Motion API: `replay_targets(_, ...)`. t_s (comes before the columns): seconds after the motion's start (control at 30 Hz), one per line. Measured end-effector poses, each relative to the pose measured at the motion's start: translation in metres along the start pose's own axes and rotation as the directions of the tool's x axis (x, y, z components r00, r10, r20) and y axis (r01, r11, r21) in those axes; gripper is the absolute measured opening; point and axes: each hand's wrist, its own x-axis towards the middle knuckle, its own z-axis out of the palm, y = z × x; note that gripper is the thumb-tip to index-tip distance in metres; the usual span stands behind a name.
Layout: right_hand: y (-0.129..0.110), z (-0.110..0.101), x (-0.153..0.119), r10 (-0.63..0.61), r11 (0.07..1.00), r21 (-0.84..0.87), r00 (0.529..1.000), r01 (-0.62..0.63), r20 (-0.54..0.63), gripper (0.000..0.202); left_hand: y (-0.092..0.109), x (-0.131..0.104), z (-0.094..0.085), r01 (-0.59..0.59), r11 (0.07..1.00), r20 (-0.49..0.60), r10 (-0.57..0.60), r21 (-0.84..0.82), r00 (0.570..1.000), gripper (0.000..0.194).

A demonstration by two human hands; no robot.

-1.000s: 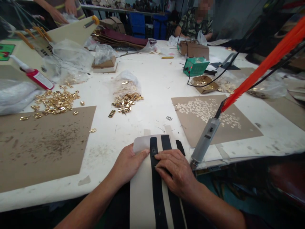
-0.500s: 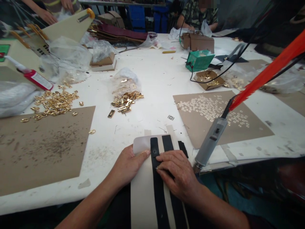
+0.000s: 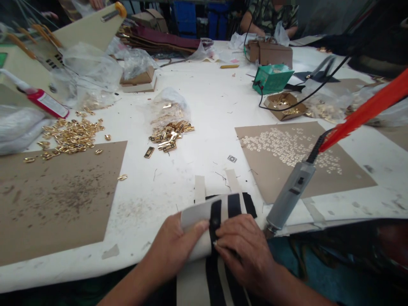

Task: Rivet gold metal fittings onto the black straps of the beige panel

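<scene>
My left hand [image 3: 178, 242] grips the left side of a pale panel with black strips [image 3: 193, 214], its thumb on top. The panel's far end is lifted and bent over the table edge. A round dark spot shows on the left black strip [image 3: 215, 216]. My right hand [image 3: 244, 246] is closed in a pinch over that strip, just below the spot. Something tiny and light shows at its fingertips, too small to name. To the right, a grey electric tool [image 3: 290, 195] with a red-wrapped cord hangs with its tip down.
Gold oval links [image 3: 75, 134] lie at left by a brown sheet [image 3: 63, 199]. Gold rectangular plates [image 3: 170, 136] spill from a plastic bag. Small rings [image 3: 287, 144] cover another brown board [image 3: 350, 182]. Behind stand a green box [image 3: 272, 79] and a carton of gold parts [image 3: 283, 106].
Both hands have moved slightly down and right with the panel. Its far end has tipped up and the panel now bends in the middle. My view has shifted slightly.
</scene>
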Motion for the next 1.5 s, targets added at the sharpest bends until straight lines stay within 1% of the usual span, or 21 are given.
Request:
replay_targets(0.03,-0.002,-0.001,-0.004,-0.028,0.999,0.021,1.0,0.028,-0.006,0.015,-0.003,-0.009,0.007,-0.029,0.999,0.041,0.029,0.013,0.999,0.027)
replay_targets(0.07,-0.005,-0.002,-0.008,-0.061,0.997,0.041,0.998,0.061,-0.014,0.013,-0.005,-0.017,0.013,-0.068,0.998,0.105,0.067,0.01,0.992,0.026)
replay_targets(0.13,-0.01,-0.005,-0.014,-0.107,0.992,0.071,0.994,0.108,-0.017,0.007,-0.01,-0.032,0.024,-0.1,0.994,0.158,0.104,-0.037,0.982,0.026)
replay_targets(0.17,-0.013,-0.007,-0.016,-0.112,0.991,0.077,0.994,0.113,-0.012,0.004,-0.011,-0.037,0.027,-0.086,0.994,0.15,0.096,-0.073,0.984,0.027)
replay_targets(0.23,-0.016,-0.01,-0.015,-0.089,0.993,0.071,0.996,0.089,-0.01,0.003,-0.011,-0.041,0.029,-0.011,0.992,0.085,0.021,-0.128,0.996,0.028)
replay_targets(0.33,-0.016,-0.01,-0.005,-0.054,0.998,0.034,0.998,0.055,-0.028,0.002,-0.003,-0.03,0.019,0.113,0.984,-0.023,-0.117,-0.136,0.993,0.031)
replay_targets(0.37,-0.014,-0.01,0.0,-0.037,0.999,0.021,0.999,0.037,-0.014,0.006,0.0,-0.023,0.014,0.128,0.982,-0.046,-0.136,-0.135,0.99,0.032)
replay_targets(0.43,-0.01,-0.008,0.009,-0.003,1.0,-0.001,1.0,0.003,0.03,0.014,0.006,-0.009,0.005,0.119,0.982,-0.074,-0.131,-0.147,0.989,0.033)
replay_targets(0.53,-0.004,-0.005,0.018,0.029,0.999,-0.028,0.999,-0.027,0.039,0.018,0.013,0.009,-0.005,0.087,0.981,-0.062,-0.099,-0.172,0.993,0.035)
replay_targets(0.63,-0.001,-0.003,0.019,0.028,0.999,-0.034,0.999,-0.027,0.046,0.016,0.017,0.017,-0.01,0.113,0.98,-0.016,-0.117,-0.165,0.993,0.035)
replay_targets(0.73,0.001,-0.001,0.015,0.025,0.999,-0.034,0.998,-0.023,0.059,0.014,0.017,0.021,-0.012,0.141,0.982,-0.004,-0.143,-0.128,0.99,0.032)
replay_targets(1.0,0.006,0.002,0.014,0.046,0.998,-0.033,0.996,-0.043,0.074,0.014,0.01,0.024,-0.012,0.154,0.986,-0.004,-0.155,-0.06,0.988,0.03)
replay_targets(1.17,0.006,0.003,0.014,0.051,0.998,-0.036,0.997,-0.049,0.061,0.012,0.011,0.023,-0.012,0.158,0.987,-0.04,-0.158,0.003,0.987,0.028)
replay_targets(1.27,0.006,0.004,0.014,0.05,0.998,-0.044,0.997,-0.047,0.065,0.013,0.01,0.023,-0.011,0.137,0.986,-0.077,-0.13,0.094,0.988,0.026)
replay_targets(1.4,0.005,0.005,0.016,0.044,0.998,-0.056,0.998,-0.041,0.054,0.01,0.006,0.023,-0.011,0.073,0.963,-0.129,-0.04,0.26,0.991,0.022)
replay_targets(1.5,0.004,0.005,0.019,0.043,0.998,-0.057,0.998,-0.041,0.036,0.009,0.005,0.024,-0.012,0.059,0.952,-0.137,-0.018,0.301,0.99,0.022)
